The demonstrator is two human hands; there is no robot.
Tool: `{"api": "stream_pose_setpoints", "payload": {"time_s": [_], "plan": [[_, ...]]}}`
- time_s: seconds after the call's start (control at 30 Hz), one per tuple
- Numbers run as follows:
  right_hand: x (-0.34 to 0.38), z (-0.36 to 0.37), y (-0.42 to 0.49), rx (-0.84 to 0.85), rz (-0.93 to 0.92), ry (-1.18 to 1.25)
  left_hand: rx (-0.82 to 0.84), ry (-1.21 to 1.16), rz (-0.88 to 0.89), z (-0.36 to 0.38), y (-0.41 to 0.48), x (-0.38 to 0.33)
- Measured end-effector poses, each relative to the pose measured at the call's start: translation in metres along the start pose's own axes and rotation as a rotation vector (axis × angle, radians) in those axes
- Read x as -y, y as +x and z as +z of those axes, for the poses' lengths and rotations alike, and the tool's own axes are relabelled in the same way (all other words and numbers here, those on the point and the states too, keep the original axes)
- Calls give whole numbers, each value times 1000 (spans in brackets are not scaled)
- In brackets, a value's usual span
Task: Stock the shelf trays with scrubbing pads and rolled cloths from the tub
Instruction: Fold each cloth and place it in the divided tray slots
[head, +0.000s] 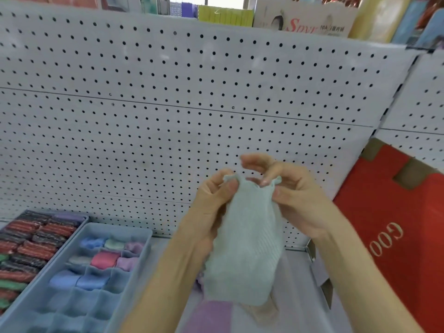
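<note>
Both hands point(213, 200) point(295, 195) aloft, in pinch grips

I see a pale green cloth point(242, 248), matt, with a ribbed knit. Behind the cloth, the pegboard point(192, 92) looks like smooth painted metal. Left of the cloth, a blue tray point(113, 227) is smooth plastic. Right of the cloth, a red box point(396, 212) is matt cardboard.
</note>
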State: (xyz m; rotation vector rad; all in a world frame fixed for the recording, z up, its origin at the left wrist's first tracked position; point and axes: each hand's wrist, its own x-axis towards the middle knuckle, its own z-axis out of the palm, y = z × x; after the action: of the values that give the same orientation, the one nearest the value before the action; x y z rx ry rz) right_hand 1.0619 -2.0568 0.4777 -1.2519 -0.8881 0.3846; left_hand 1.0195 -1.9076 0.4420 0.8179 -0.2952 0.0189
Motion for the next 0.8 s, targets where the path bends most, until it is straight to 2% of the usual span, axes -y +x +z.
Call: {"api": "stream_pose_setpoints", "payload": {"time_s": [0.1, 0.2, 0.37, 0.53, 0.63, 0.7, 0.73, 0.8], "plan": [[-10, 19, 7, -35, -59, 37, 10, -128, 0, 18, -2, 10], [-6, 25, 9, -65, -100, 8, -11, -108, 31, 25, -5, 9], [-4, 21, 7, -81, -94, -60, -34, 73, -23, 21, -8, 7], [-6, 20, 5, -188, -100, -47, -117, 384, -91, 27, -9, 2], [-6, 17, 5, -289, -98, -20, -307, 611, 70, 9, -9, 4], [-5, 17, 6, -373, -105, -48, -370, 594, 257, -5, -16, 8], [-3, 18, 7, -412, -117, -55, -352, 568, 315, -7, -20, 10], [-1, 21, 11, -462, -149, -78, -230, 581, 321, -2, -28, 12]]}}
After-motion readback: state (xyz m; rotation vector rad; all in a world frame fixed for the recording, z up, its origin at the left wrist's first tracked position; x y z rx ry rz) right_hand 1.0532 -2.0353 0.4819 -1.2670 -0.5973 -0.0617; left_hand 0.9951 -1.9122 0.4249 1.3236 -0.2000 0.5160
